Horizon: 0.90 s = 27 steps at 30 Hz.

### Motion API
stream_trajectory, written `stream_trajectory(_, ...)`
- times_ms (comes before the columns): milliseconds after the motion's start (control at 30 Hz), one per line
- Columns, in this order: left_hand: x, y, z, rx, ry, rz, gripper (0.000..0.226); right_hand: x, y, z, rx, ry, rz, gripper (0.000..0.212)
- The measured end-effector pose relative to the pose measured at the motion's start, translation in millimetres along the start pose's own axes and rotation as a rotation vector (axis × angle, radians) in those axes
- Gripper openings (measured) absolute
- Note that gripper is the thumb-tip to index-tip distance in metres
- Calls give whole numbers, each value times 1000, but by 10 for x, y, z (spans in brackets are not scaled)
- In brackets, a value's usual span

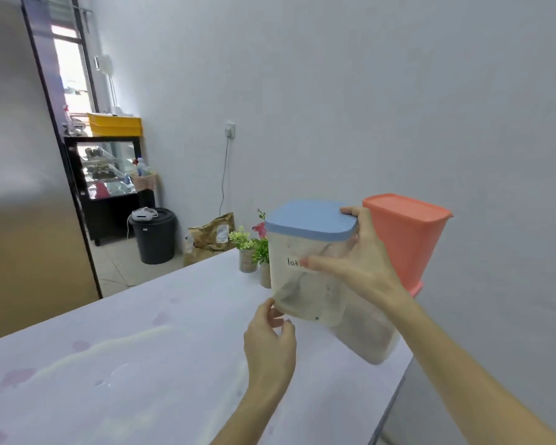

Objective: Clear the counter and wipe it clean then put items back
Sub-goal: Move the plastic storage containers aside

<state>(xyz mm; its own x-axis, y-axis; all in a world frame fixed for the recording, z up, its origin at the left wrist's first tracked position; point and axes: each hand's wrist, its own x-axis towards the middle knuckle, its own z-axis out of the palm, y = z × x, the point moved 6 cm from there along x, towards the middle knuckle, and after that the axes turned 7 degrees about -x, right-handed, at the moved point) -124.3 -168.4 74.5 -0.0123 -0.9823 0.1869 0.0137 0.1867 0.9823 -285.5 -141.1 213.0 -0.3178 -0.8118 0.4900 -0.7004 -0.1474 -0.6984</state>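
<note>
A clear plastic container with a blue lid and handwritten lettering hangs just above the white counter near the wall. My right hand grips its upper right side, thumb across the front and fingers on the lid's edge. My left hand touches its lower left corner with the fingertips. Behind it stands a coral-red container with a matching lid. A second clear container sits on the counter under my right wrist, partly hidden.
Small potted artificial plants stand at the counter's far end by the wall. Beyond on the floor are a black bin, a brown paper sack and a black display cabinet. A fridge side rises on the left.
</note>
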Motion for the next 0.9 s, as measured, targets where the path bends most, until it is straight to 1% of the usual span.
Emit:
stream_trajectory(133,524,161,-431,14,65,68,43,477,-246,380,45,-83,3,95)
stream_trajectory(333,1534,58,-979,140,115,50,47,1094,-319,1270,100,-195,37,93)
stream_trajectory(433,1930,-217,-1200,189,129,-56,36,1219,-260,1812,20,-220,9,91)
stream_trajectory(467,2041,-296,-1260,222,125,-74,31,1247,-213,2009,-2,-232,10,93)
stream_trajectory(533,2224,-401,-1310,284,81,-94,21,1281,-97,2344,-26,-241,37,105)
stream_trajectory(567,2314,-485,-1301,324,33,-132,27,1296,-32,2484,-34,-253,59,111)
stream_trajectory(633,2514,-731,-1280,422,-92,-228,56,1348,67,2712,-41,-276,83,115)
stream_trajectory(667,2626,-895,-1293,491,-133,-269,81,1372,99,2807,-36,-280,82,114)
stream_trajectory(700,2721,-1058,-1316,541,-153,-324,112,1394,114,2883,-35,-279,75,113)
stream_trajectory(733,2796,-1221,-1337,552,-150,-376,138,1424,131,2961,-36,-276,68,113)
stream_trajectory(767,2860,-1365,-1349,564,-117,-419,154,1459,150,3042,-44,-277,64,113)
stream_trajectory(800,2888,-1448,-1338,582,-79,-434,162,1486,168,3116,-54,-287,68,113)
stream_trajectory(833,2890,-1453,-1316,603,-30,-408,164,1502,182,3179,-65,-298,74,112)
stream_trajectory(900,2965,-1518,-1302,650,46,-346,162,1537,209,3261,-84,-305,84,111)
